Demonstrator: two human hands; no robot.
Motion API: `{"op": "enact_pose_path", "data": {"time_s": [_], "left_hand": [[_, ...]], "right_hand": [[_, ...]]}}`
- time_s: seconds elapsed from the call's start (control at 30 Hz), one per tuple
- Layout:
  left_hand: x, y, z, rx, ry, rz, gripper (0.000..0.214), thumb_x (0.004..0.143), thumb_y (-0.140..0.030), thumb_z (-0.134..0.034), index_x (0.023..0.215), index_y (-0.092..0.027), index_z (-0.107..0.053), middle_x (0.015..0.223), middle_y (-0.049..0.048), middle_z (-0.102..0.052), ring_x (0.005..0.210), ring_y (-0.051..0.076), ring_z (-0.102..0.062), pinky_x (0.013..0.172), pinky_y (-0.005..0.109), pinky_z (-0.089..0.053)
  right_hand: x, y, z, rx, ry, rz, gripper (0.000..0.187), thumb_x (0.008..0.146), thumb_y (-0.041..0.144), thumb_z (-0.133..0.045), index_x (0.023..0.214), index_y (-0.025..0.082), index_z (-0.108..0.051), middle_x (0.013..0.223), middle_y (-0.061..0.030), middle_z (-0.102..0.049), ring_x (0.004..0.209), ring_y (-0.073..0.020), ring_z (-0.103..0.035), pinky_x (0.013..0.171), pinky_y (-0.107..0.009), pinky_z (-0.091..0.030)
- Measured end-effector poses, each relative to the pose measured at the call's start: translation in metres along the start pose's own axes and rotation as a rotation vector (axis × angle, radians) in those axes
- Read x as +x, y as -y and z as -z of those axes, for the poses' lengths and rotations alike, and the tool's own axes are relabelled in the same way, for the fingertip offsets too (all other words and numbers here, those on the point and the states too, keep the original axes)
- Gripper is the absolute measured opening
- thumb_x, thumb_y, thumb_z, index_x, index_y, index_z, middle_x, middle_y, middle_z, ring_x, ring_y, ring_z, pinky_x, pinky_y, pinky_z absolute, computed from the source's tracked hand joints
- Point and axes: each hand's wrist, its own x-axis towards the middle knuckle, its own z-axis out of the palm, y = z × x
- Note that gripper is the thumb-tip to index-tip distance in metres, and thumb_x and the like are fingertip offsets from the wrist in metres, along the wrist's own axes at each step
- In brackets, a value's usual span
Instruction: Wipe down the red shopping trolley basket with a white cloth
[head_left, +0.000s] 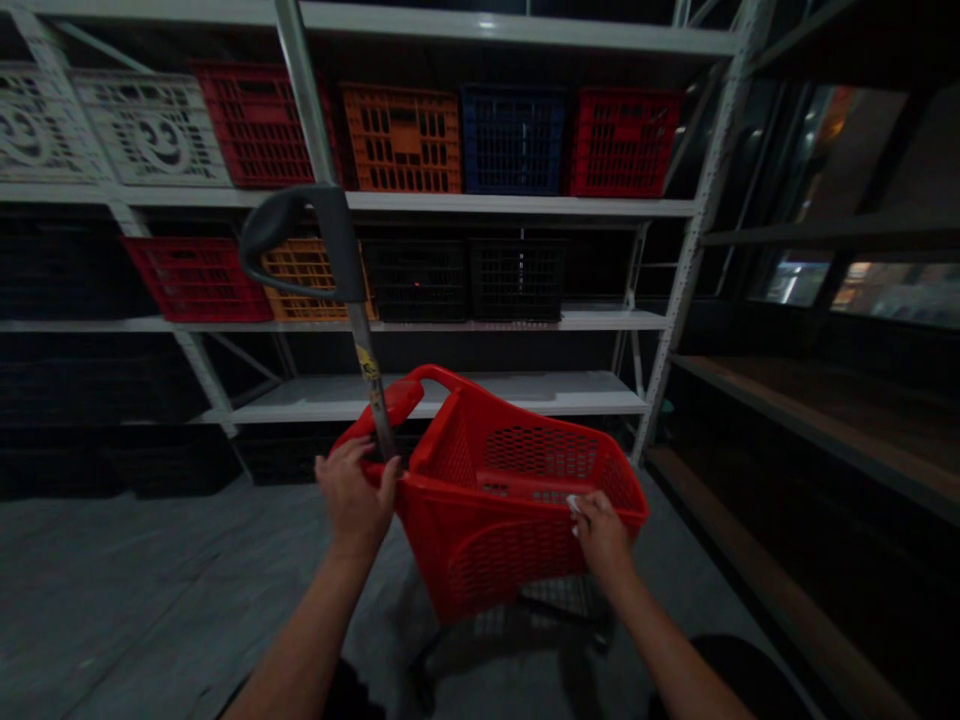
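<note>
A red plastic shopping cart (480,540) stands tilted before me, its basket toward the right and its handle end at the left. My left hand (354,495) is closed on the cart's red side frame near the handle, thumb apart on the rim. Just beyond it rises a metal pole (371,375) with a dark grey looped grip (341,245); its lower end is hidden behind the frame. Pinched in my right hand (602,530) is a small white cloth or tissue (574,502), held against the near rim of the basket.
White metal shelving (525,206) spans the back, holding an orange crate (403,140), a blue crate (514,140) and several other crates. Dark shelves (817,420) line the right side. Grey floor (150,590) lies at the left.
</note>
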Motion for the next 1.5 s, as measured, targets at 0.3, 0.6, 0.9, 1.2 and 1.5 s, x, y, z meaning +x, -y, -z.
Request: {"op": "enact_pose_path", "data": {"time_s": [0.3, 0.6, 0.9, 1.2, 1.5], "left_hand": [[-0.014, -0.066, -0.027, 0.111, 0.522, -0.290, 0.036, 0.085, -0.030, -0.029, 0.069, -0.017, -0.060, 0.066, 0.0069, -0.064, 0.072, 0.020, -0.056, 0.087, 0.042, -0.030], [-0.006, -0.040, -0.039, 0.206, 0.491, -0.269, 0.047, 0.086, -0.035, -0.026, 0.063, -0.016, -0.062, 0.063, 0.0106, -0.065, 0.070, 0.023, -0.055, 0.073, 0.039, -0.029], [-0.006, -0.031, -0.047, 0.212, 0.489, -0.277, 0.047, 0.086, -0.034, -0.025, 0.064, -0.016, -0.062, 0.062, 0.0098, -0.064, 0.070, 0.023, -0.055, 0.074, 0.038, -0.028], [-0.007, -0.031, -0.047, 0.211, 0.473, -0.293, 0.046, 0.087, -0.033, -0.026, 0.065, -0.015, -0.062, 0.062, 0.0097, -0.064, 0.071, 0.024, -0.055, 0.072, 0.039, -0.028], [-0.006, -0.022, -0.047, 0.212, 0.451, -0.298, 0.046, 0.087, -0.034, -0.027, 0.064, -0.016, -0.062, 0.062, 0.0080, -0.065, 0.070, 0.023, -0.055, 0.074, 0.039, -0.028]], "right_hand": [[0.028, 0.107, -0.076, 0.236, 0.155, 0.181, 0.032, 0.072, 0.001, -0.042, 0.084, 0.016, -0.067, 0.077, -0.0047, -0.063, 0.073, -0.0139, -0.057, 0.071, -0.025, -0.045], [0.001, 0.042, -0.028, 0.042, 0.041, 0.070, 0.030, 0.070, 0.004, -0.046, 0.082, 0.020, -0.068, 0.085, -0.0059, -0.054, 0.078, -0.0167, -0.056, 0.074, -0.030, -0.047], [-0.005, 0.024, -0.007, -0.109, 0.079, 0.037, 0.017, 0.075, 0.016, -0.054, 0.085, 0.017, -0.067, 0.086, -0.0074, -0.056, 0.077, -0.0181, -0.057, 0.075, -0.030, -0.046], [0.031, 0.112, -0.082, 0.056, 0.199, 0.172, 0.025, 0.075, 0.004, -0.045, 0.085, 0.017, -0.065, 0.081, -0.0048, -0.058, 0.077, -0.0151, -0.053, 0.071, -0.024, -0.041], [0.024, 0.095, -0.074, -0.058, 0.276, 0.155, 0.031, 0.072, 0.004, -0.046, 0.088, 0.019, -0.067, 0.082, -0.0043, -0.056, 0.076, -0.0137, -0.053, 0.071, -0.023, -0.041]]}}
